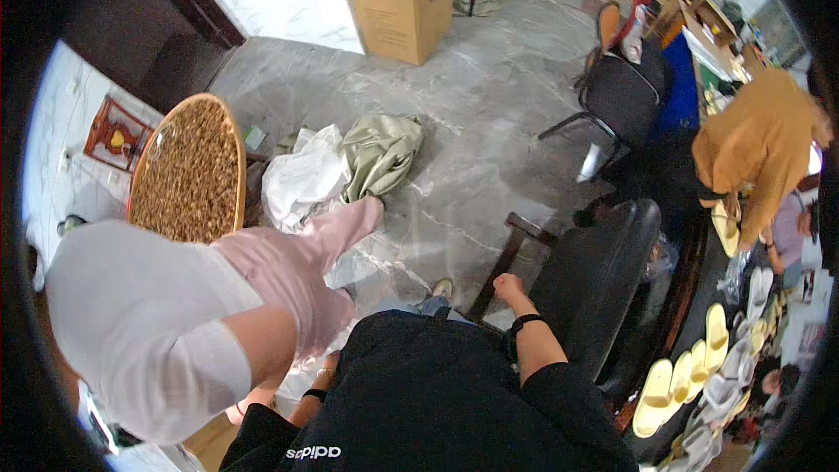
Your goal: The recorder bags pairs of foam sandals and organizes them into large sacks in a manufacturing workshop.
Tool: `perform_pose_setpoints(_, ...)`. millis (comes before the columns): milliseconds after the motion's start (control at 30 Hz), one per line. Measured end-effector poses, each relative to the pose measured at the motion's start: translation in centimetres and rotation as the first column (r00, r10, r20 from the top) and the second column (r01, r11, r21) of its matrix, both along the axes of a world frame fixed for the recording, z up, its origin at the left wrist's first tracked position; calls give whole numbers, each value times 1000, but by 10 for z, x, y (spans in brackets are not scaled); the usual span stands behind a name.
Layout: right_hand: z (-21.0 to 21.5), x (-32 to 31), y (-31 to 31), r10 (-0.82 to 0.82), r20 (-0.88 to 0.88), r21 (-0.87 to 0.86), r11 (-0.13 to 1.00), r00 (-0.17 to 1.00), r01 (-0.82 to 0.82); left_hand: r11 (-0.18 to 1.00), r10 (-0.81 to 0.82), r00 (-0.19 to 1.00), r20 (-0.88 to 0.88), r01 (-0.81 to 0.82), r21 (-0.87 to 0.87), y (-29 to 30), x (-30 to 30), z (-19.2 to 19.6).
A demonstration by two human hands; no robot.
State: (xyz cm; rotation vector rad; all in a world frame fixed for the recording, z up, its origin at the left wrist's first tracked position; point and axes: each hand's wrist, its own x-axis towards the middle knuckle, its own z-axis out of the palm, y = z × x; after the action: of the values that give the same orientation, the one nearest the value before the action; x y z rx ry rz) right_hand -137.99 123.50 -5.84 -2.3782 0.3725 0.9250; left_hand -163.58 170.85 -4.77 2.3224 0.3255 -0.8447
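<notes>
My right hand is closed in a loose fist, with nothing showing in it. It is held above the floor, next to a dark wooden frame and a black padded chair. Only part of my left hand shows, low beside my body; its fingers are hidden. Close to it are a bending person in a grey shirt and pink trousers, and some white material, partly covered by that person's arm.
A large round tray of small brown pieces leans at left. White and green sacks lie on the grey floor. A cardboard box stands ahead. Yellow slippers line the right, where a person in brown bends.
</notes>
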Motion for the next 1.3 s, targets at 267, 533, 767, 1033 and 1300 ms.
perform_pose_setpoints(267, -4, 5, 14, 174, 184, 28, 983, 967, -182, 983, 182, 983, 39, -182, 2, -19, -19, 9)
perform_pose_setpoints(533, 0, 45, 50, 227, 35, 161, 960, 973, -230, 904, 427, 904, 13, -428, 27, -30, -27, 21)
perform_pose_setpoints(767, 4, 106, 80, 272, -38, 165, 951, 962, -263, 657, 740, 642, -203, -754, 8, -2, 54, 21)
perform_pose_setpoints(1033, 1, 169, 171, 515, -22, 111, 853, 857, -509, 689, 718, 662, -216, -720, 86, 50, 116, -8)
perform_pose_setpoints(1300, 18, 161, 254, 680, -547, 88, 626, 488, -775, 735, 678, 718, -161, -669, 111, 110, 184, -37)
